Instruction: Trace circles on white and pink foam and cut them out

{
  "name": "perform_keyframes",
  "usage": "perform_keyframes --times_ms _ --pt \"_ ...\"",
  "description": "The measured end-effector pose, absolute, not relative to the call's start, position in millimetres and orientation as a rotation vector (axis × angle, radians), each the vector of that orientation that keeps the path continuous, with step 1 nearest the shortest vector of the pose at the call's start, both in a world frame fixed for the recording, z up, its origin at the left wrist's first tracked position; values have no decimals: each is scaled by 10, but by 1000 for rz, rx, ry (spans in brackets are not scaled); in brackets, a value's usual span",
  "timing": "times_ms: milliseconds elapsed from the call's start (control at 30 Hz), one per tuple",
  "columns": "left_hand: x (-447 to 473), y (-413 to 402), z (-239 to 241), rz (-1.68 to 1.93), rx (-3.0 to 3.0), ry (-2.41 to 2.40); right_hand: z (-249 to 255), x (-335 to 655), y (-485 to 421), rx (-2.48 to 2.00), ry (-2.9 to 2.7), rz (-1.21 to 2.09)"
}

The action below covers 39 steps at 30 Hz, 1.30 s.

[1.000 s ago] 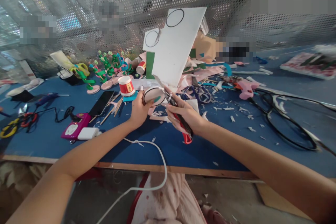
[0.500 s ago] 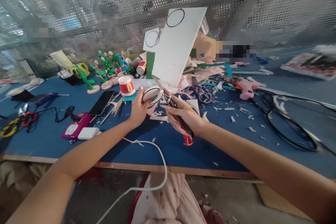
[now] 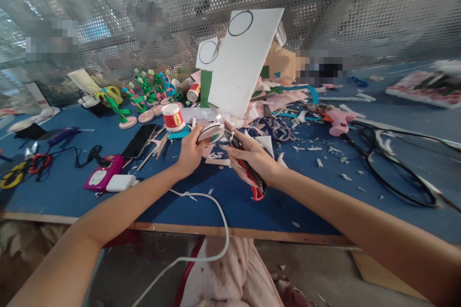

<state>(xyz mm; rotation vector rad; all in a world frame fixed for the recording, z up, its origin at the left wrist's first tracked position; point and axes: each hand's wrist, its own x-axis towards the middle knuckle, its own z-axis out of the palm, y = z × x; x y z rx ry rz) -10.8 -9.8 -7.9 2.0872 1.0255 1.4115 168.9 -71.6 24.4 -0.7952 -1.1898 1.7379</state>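
Observation:
My left hand (image 3: 191, 152) pinches a small white disc (image 3: 212, 131), edged by a black drawn line, between thumb and fingers. A teal patch shows near its lower side. In my right hand (image 3: 255, 156) is a cutting tool with a red and black handle (image 3: 260, 187), fingers wrapped round it. Its metal end lies against the disc's right edge; the exact cutting part is blurred. Behind both hands leans a white board (image 3: 245, 62) with a black circle drawn near its top. A red and white paper cup (image 3: 173, 118) stands upside down beyond my left hand.
Paper scraps (image 3: 320, 163) litter the blue table (image 3: 201, 208). Several green craft plants (image 3: 144, 93) stand at the back left. A phone (image 3: 140, 140), a magenta power block (image 3: 103, 172) and scissors (image 3: 34, 160) lie left. A pink glue gun (image 3: 340, 121) and black cable (image 3: 392, 172) lie right.
The disc has tilted and shifted slightly right in my left hand. Its drawn outline now shows flatter. The tool in my right hand has turned slightly, staying at the disc's right edge.

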Motion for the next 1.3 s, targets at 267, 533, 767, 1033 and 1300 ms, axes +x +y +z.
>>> perform_keyframes --times_ms 267,533,767,1033,1300 --pt "-129 -62 -116 1369 2102 973 228 1710 -694 -762 -1165 1772" --pt "-99 -103 -111 1333 2119 1053 259 1699 -702 -756 -1177 1770" --pt "-114 -53 -132 1456 2032 1082 248 1691 -692 -790 -1166 1728" --pt "-110 -48 -125 1442 1977 1093 245 1687 -700 -786 -1200 1707" --pt "-118 -80 -98 1451 2111 1035 267 1692 -713 -816 -1244 1716"
